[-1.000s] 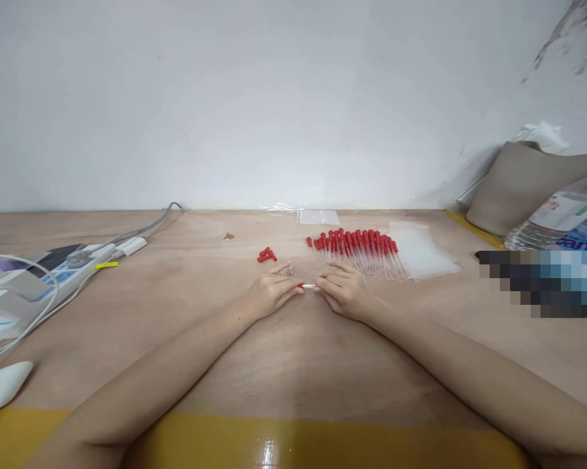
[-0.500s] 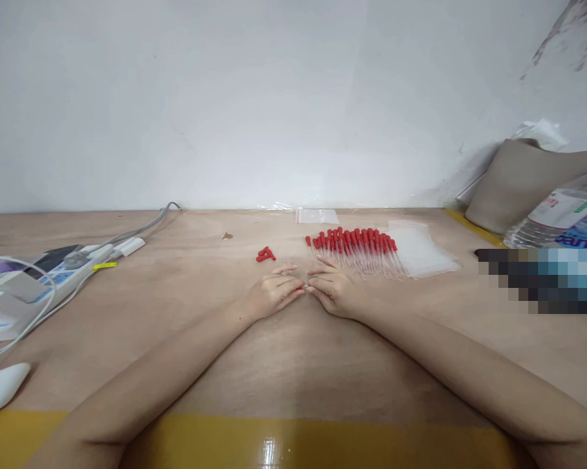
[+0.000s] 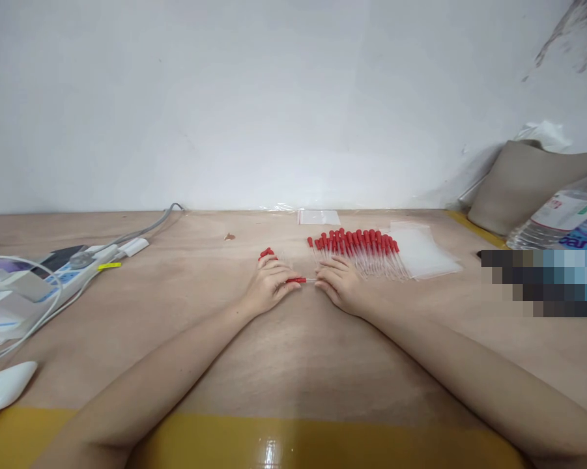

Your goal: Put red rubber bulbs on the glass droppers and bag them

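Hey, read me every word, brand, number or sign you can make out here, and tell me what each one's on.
"am": part of a longer, otherwise unclear word on the glossy blue package at the right edge.
Clear plastic bottle with white label: red and green print, too blurred to read.
White power strip with blue panels: nothing legible.
Slim clear pipettes with red bulbs: no lettering visible.

We note a plain, pale wall [image 3: 254, 104] bearing dark stains [image 3: 572, 27] at upper right. Against it stands a wood-toned desk [image 3: 293, 365], edged nearest us by a glossy yellow strip [image 3: 215, 436]; we record bright glare [image 3: 270, 451] there.
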`<state>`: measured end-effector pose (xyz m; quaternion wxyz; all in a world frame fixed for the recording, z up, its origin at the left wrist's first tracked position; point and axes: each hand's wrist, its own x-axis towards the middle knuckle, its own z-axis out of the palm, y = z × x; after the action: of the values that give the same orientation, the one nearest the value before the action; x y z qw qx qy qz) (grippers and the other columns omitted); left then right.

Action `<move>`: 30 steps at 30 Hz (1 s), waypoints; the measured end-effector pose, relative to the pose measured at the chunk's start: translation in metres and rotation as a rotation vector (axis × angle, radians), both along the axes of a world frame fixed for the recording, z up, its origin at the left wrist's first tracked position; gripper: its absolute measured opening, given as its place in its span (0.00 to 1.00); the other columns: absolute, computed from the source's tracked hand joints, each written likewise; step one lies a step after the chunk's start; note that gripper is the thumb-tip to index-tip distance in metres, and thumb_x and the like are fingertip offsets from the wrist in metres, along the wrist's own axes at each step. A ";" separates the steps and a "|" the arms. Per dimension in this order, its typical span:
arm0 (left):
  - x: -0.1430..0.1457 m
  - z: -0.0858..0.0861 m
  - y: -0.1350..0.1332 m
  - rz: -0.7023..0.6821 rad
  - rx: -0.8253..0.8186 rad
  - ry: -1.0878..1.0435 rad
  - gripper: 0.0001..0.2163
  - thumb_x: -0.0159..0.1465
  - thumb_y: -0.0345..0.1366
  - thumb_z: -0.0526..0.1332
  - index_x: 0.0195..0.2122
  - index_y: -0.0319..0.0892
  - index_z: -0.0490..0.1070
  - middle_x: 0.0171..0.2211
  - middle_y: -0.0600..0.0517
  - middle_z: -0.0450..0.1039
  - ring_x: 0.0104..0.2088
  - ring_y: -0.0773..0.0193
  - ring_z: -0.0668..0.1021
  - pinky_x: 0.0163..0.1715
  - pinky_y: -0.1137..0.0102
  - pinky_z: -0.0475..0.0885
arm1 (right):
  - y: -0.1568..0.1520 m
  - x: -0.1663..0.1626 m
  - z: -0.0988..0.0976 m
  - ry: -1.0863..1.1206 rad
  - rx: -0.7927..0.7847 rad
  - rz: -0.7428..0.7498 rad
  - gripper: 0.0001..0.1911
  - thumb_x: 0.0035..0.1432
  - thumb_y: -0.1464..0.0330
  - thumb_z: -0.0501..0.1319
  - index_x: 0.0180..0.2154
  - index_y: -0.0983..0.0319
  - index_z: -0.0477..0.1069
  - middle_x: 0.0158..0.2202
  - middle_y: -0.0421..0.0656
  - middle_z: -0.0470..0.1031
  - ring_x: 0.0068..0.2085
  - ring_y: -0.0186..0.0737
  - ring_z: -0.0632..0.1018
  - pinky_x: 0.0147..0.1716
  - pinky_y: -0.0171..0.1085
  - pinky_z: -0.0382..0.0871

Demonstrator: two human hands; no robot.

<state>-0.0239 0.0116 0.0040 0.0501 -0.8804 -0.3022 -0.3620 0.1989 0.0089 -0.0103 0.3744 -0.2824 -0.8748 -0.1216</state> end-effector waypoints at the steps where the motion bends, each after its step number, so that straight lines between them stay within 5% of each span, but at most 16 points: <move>1: 0.000 0.000 0.000 -0.005 -0.006 0.001 0.08 0.59 0.40 0.60 0.36 0.44 0.73 0.32 0.53 0.76 0.36 0.65 0.75 0.50 0.61 0.59 | 0.001 0.001 -0.001 0.006 0.003 -0.002 0.08 0.59 0.69 0.53 0.33 0.63 0.70 0.34 0.45 0.76 0.46 0.42 0.73 0.50 0.46 0.61; 10: 0.007 -0.001 -0.004 -0.045 0.020 -0.026 0.07 0.61 0.39 0.58 0.33 0.43 0.73 0.28 0.53 0.75 0.33 0.65 0.74 0.48 0.61 0.60 | 0.001 -0.005 0.003 0.054 0.077 0.019 0.11 0.58 0.69 0.53 0.25 0.63 0.69 0.26 0.44 0.73 0.34 0.37 0.73 0.46 0.43 0.62; 23: 0.001 0.000 0.005 -0.039 0.061 -0.029 0.06 0.60 0.38 0.59 0.36 0.44 0.72 0.32 0.52 0.75 0.37 0.64 0.74 0.47 0.62 0.61 | -0.006 -0.011 0.017 -0.076 -0.090 -0.115 0.14 0.59 0.65 0.52 0.27 0.61 0.73 0.28 0.43 0.72 0.37 0.39 0.68 0.42 0.42 0.55; 27: -0.012 -0.001 0.011 0.133 -0.013 -0.022 0.24 0.53 0.47 0.64 0.49 0.44 0.66 0.42 0.47 0.71 0.45 0.57 0.71 0.49 0.59 0.59 | -0.009 -0.009 0.027 -0.173 -0.129 -0.221 0.14 0.58 0.62 0.54 0.28 0.60 0.75 0.30 0.44 0.72 0.36 0.40 0.67 0.39 0.43 0.50; 30: -0.019 -0.002 0.013 0.305 -0.084 -0.041 0.33 0.49 0.52 0.64 0.54 0.43 0.60 0.46 0.45 0.67 0.48 0.53 0.68 0.49 0.57 0.58 | -0.001 -0.012 0.035 -0.098 -0.311 -0.388 0.17 0.59 0.62 0.51 0.26 0.59 0.74 0.25 0.43 0.73 0.33 0.39 0.69 0.37 0.41 0.51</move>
<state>-0.0429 0.0246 0.0016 0.0616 -0.8181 -0.4482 -0.3549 0.1865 0.0075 0.0250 0.2534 -0.4928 -0.8296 -0.0686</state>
